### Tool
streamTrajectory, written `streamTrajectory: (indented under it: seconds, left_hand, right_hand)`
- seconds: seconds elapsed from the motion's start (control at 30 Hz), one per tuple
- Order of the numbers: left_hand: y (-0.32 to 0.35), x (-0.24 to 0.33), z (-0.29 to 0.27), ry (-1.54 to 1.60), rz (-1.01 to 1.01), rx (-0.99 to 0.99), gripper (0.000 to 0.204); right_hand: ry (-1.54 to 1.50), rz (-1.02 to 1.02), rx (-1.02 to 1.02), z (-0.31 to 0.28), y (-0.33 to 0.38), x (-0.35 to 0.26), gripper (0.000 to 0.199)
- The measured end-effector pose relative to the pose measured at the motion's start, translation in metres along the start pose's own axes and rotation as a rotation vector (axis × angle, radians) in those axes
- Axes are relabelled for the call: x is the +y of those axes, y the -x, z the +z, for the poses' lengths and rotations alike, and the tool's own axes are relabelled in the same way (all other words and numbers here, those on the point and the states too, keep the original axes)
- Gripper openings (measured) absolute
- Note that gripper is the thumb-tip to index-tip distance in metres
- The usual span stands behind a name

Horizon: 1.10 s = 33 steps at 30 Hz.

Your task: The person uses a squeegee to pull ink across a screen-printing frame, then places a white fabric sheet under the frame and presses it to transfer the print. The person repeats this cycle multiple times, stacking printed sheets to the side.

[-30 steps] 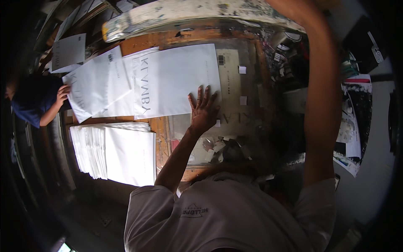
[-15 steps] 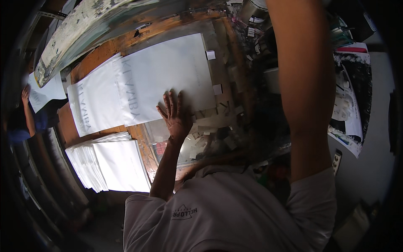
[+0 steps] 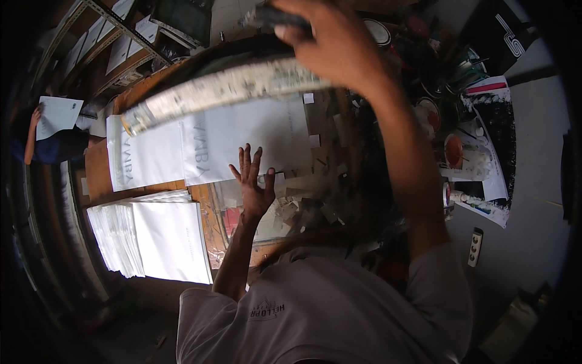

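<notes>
Nearest lies a stack of white sheets (image 3: 167,239), then the left hand (image 3: 251,188), fingers spread at the near edge of a printed sheet (image 3: 236,136) (I cannot tell whether they touch it). That sheet lies flat on the worktable (image 3: 100,167), overlapping another at its left. A paint-smeared bar (image 3: 212,94) now crosses in front of their far part — half a second ago it showed beyond them. The right hand (image 3: 333,45), then out of view, now shows, curled around a blurred dark object (image 3: 279,17). Rightward, one round container (image 3: 453,151) is orange-brown inside; farther off, a pale-rimmed tin's (image 3: 377,31) contents are unclear.
</notes>
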<state>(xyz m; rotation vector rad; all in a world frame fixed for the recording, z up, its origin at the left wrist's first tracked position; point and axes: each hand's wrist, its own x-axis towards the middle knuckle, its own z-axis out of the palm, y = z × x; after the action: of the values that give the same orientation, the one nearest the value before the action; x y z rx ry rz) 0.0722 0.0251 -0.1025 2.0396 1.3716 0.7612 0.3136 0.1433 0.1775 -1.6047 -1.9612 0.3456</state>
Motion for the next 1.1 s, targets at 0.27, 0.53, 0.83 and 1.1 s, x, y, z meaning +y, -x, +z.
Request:
streamTrajectory:
  seconds: [0.27, 0.53, 0.83, 1.1]
  left_hand:
    - [0.075, 0.034, -0.048, 1.737, -0.795, 0.171, 0.054]
    - [0.092, -0.022, -0.011, 1.498, -0.935, 0.033, 0.055]
    - [0.088, -0.019, -0.018, 1.622, -1.103, 0.147, 0.038]
    - [0.078, -0.015, -0.020, 1.602, -1.045, 0.144, 0.035]
  right_hand:
    - [-0.328, 0.270, -0.063, 0.160, 0.123, 0.099, 0.037]
    - [0.116, 0.128, 0.106, 0.233, -0.021, 0.205, 0.050]
    - [0.281, -0.011, -0.077, 0.235, 0.017, 0.172, 0.061]
    - [0.271, 0.023, -0.061, 0.237, 0.179, 0.086, 0.069]
